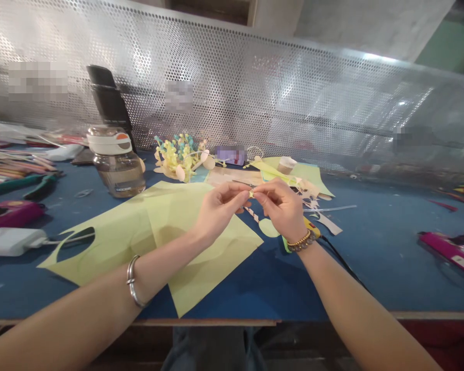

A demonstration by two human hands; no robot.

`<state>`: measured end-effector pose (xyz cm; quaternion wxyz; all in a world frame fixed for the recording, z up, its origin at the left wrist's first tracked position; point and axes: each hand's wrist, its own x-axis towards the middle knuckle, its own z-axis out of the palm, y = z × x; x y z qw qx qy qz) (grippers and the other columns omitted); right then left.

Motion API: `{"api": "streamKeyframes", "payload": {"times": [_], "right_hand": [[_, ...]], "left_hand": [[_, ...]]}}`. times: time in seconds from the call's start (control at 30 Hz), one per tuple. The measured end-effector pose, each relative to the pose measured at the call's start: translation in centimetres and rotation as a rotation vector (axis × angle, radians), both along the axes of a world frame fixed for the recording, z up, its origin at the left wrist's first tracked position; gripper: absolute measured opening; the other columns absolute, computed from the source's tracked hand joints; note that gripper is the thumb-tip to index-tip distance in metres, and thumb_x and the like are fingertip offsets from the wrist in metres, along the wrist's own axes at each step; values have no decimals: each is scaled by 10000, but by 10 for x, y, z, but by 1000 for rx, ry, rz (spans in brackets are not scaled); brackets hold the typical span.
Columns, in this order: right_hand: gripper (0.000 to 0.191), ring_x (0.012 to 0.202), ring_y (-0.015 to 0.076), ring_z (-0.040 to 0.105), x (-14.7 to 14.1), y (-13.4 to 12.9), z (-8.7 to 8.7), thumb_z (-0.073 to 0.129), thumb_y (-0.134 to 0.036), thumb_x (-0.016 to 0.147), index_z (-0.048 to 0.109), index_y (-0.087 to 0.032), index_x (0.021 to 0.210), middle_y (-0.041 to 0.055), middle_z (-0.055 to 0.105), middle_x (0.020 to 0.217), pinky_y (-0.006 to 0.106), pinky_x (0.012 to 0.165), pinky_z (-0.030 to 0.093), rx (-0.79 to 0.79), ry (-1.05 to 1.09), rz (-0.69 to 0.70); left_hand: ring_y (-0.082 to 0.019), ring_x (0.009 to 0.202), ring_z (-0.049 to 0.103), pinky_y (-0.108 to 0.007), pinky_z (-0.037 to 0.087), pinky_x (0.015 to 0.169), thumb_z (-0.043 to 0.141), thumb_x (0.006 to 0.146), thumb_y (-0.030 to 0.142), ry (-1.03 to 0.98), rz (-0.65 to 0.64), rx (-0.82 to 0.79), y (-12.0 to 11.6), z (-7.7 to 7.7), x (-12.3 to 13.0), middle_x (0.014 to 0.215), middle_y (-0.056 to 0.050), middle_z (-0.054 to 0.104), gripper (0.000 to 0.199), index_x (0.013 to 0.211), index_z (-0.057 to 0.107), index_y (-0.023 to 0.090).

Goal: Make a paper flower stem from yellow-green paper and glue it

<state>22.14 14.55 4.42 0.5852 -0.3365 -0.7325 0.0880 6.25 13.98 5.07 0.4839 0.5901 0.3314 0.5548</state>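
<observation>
Fingertip to fingertip, my left hand and my right hand meet above the middle of the table. Both are closed in a pinch on a small pale-yellow piece, too small to make out in detail. Under my left forearm lie sheets of yellow-green paper, one with a round hole cut out. A pale-green paper disc rests just below my right hand. Beyond my hands stands a cluster of yellow and blue paper flowers.
A clear drink bottle stands at the left, near pencils, green-handled pliers and a white charger. Paper scraps lie right of my hands. A magenta power strip sits far right. A perforated metal screen borders the back.
</observation>
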Motion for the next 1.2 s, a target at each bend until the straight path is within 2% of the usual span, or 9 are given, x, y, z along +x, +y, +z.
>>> {"api": "streamKeyframes", "payload": {"times": [0.2,0.33,0.43,0.6,1.0,1.2], "right_hand": [[66,519,74,461,0,1,0,589,-256,858,618,-210,820,-2,563,801,236,475,409,-4,5,11],[64,557,82,489,0,0,0,589,-249,859,613,-209,815,2,560,812,233,482,413,-8,7,17],[73,515,69,464,0,0,0,585,-254,862,615,-207,815,-2,561,804,234,473,407,-23,-2,19],[62,482,60,450,1,0,0,596,-250,856,636,-207,835,-7,570,791,238,469,402,-7,-5,14],[74,501,57,455,0,1,1,583,-243,865,602,-198,810,-7,563,811,233,480,399,-14,-1,13],[68,515,58,465,0,0,1,567,-229,872,595,-197,819,-6,558,819,232,486,400,-9,-10,20]], "left_hand": [[-148,748,680,-243,518,660,627,791,378,-32,-45,-37,-1,0,0,871,-28,694,243,952,645,197],[-156,744,679,-254,520,669,675,754,355,-17,-48,-41,-1,0,1,844,-36,706,236,916,646,186],[-165,747,678,-268,519,676,696,733,350,-13,-26,-23,0,0,0,812,-37,709,233,888,656,180],[-166,777,675,-268,523,692,680,748,338,-20,-1,3,2,-1,-1,835,-34,711,250,952,674,193],[-151,774,680,-239,523,664,612,805,366,-17,-54,-3,0,-1,-1,927,-33,708,272,1020,671,209],[-167,759,673,-250,527,654,707,726,352,-9,-26,15,2,-3,0,795,-32,705,265,921,668,177]]}}
